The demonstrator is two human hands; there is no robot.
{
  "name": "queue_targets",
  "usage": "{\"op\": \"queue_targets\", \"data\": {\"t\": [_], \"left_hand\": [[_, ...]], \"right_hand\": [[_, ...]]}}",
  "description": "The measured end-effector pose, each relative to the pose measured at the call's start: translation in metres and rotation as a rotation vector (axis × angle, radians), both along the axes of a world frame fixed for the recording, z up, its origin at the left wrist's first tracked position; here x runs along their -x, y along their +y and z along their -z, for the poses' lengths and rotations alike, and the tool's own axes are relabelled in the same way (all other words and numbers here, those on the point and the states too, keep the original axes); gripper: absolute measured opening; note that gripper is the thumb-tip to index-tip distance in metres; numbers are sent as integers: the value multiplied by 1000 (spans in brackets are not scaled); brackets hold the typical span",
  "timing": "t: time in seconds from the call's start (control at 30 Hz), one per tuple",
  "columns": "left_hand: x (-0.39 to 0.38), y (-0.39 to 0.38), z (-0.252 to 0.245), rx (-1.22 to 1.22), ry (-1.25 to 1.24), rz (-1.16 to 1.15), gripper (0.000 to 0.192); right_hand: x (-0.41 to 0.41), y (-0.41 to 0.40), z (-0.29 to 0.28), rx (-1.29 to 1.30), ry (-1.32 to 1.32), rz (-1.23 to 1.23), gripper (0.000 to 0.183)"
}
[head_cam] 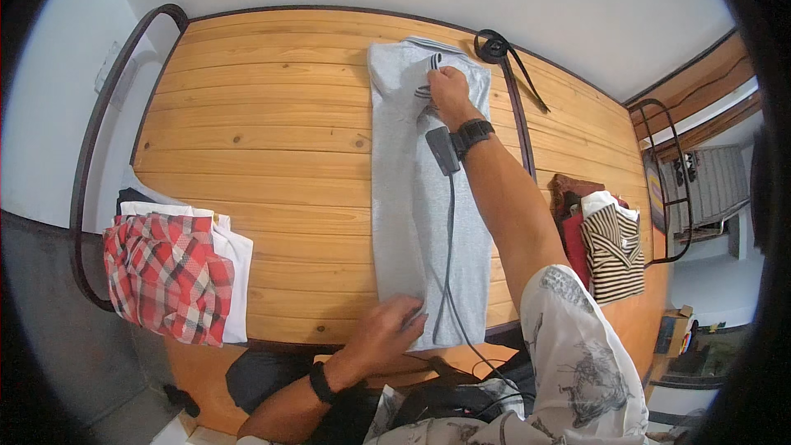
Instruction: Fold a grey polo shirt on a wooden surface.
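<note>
A light grey collared shirt [395,198] lies lengthwise on the slatted wooden table, folded into a long narrow shape with its collar at the far end. My right hand [450,89] grips the dark-striped edge of a sleeve near the collar. At the near end my left hand [389,327] pinches the shirt's folded side edge between thumb and fingers. A wristband with a dark device and a cable is on my right wrist, and the cable runs down over the shirt. Another dark band is on my left wrist.
Folded clothes, with a red plaid shirt [170,272] on top, lie at the table's left. A pile with a striped garment [612,253] lies at the right. A coiled black belt [494,49] rests at the far edge. Metal rails [93,136] stand at the table's ends.
</note>
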State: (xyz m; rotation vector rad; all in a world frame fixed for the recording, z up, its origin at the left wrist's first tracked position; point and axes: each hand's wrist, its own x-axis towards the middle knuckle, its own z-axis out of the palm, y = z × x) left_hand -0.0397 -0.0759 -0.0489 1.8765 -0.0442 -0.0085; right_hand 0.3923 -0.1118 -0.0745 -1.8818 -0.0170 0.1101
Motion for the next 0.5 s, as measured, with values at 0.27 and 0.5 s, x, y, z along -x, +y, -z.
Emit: {"op": "queue_targets", "data": {"t": [0.27,0.5], "left_hand": [[-10,-4,-8,17,48,54,26],[-11,-7,-7,83,70,72,28]], "right_hand": [[-1,-9,7,0,19,-6,16],[-9,-26,-13,3,-101,-65,13]]}}
